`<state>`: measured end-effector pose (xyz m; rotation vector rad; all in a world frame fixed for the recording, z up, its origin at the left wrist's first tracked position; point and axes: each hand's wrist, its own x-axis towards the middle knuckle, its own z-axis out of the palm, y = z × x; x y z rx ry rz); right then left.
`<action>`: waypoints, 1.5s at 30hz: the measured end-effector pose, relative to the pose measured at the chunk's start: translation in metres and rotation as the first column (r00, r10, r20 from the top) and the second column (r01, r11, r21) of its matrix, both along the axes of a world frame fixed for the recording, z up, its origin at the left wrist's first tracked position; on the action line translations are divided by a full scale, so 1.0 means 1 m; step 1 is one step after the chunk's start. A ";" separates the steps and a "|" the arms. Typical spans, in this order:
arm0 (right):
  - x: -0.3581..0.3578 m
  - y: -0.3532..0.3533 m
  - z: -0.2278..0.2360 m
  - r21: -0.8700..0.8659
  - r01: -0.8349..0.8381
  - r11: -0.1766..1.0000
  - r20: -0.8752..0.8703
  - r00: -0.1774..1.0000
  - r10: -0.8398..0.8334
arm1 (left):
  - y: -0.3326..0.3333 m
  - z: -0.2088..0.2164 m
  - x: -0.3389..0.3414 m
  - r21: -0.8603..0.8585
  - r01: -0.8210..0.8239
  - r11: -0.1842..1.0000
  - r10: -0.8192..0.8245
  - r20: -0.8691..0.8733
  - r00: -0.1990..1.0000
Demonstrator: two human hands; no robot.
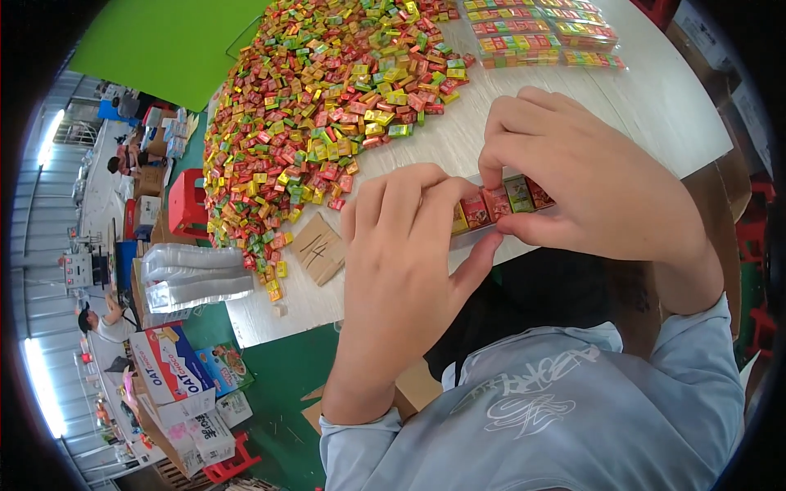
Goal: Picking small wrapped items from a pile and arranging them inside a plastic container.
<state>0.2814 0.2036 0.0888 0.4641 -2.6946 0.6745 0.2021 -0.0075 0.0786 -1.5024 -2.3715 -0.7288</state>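
A narrow clear plastic tray [471, 238] sits at the near edge of the table, with a row of small red, green and yellow wrapped packets in it. Over its left end curls my left hand [401, 254], gripping the tray, its thumb along the near side. My right hand [577, 176] pinches a small red packet [496, 204] between thumb and forefinger, within the row. A green packet [518, 195] shows just right of the pinch. My left fingers hide the row's left end.
A large heap of small packets [327, 106] covers the table's far left. Filled trays [516, 45] lie at the far right. A wooden piece [319, 248] is left of my left hand. Stacked clear trays [196, 278], cartons [172, 364] and a red stool [187, 204] stand beyond the left edge.
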 end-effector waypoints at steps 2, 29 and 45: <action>0.000 -0.002 0.000 -0.024 -0.001 1.000 -0.018 1.000 0.000 | 0.002 0.003 -0.005 -0.003 0.015 1.000 -0.015 0.037 0.999; 0.014 0.014 -0.007 -0.404 -0.125 0.906 -0.230 0.973 0.032 | -0.004 -0.006 0.009 -0.056 0.009 0.998 -0.018 -0.174 0.985; 0.000 -0.002 -0.015 -0.101 0.034 0.994 -0.094 0.995 -0.043 | -0.030 -0.045 -0.003 0.258 -0.008 0.966 0.021 -0.048 0.999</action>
